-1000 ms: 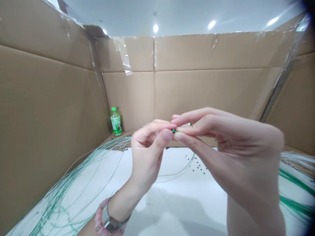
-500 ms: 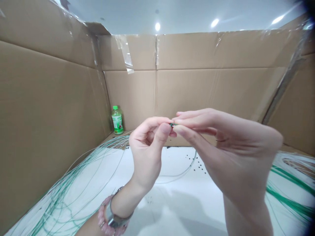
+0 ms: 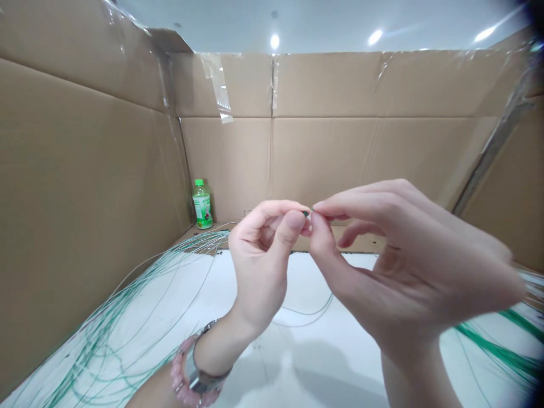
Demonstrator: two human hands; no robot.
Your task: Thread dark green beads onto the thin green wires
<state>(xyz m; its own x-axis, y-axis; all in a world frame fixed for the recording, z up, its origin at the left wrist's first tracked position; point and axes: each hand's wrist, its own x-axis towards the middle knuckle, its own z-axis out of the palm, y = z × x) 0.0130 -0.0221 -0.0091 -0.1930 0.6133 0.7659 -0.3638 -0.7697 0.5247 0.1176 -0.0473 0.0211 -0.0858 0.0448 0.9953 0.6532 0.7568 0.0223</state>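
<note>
In the middle of the head view, my left hand (image 3: 263, 249) is closed, thumb and index finger pinching a tiny dark green piece that looks like the end of a thin wire (image 3: 305, 213). My right hand (image 3: 395, 260) meets it from the right, its thumb and index fingertips pressed together at the same spot. A sliver of green shows between those fingertips; most of what is held is hidden. Thin green and white wires (image 3: 204, 241) pass behind my left hand, and a loop of wire (image 3: 314, 313) hangs between both hands, over the white table (image 3: 297, 351).
Long loose green and white wires (image 3: 106, 328) spread over the left side. Green wire bundles (image 3: 501, 351) lie at the right. A green-capped bottle (image 3: 203, 205) stands in the back left corner. Cardboard walls (image 3: 361, 153) enclose the table on the left, back and right.
My right hand has shifted right, turned, and drawn its fingertips slightly back. My left hand has moved a little right, still pinching. The view has tilted slightly.
</note>
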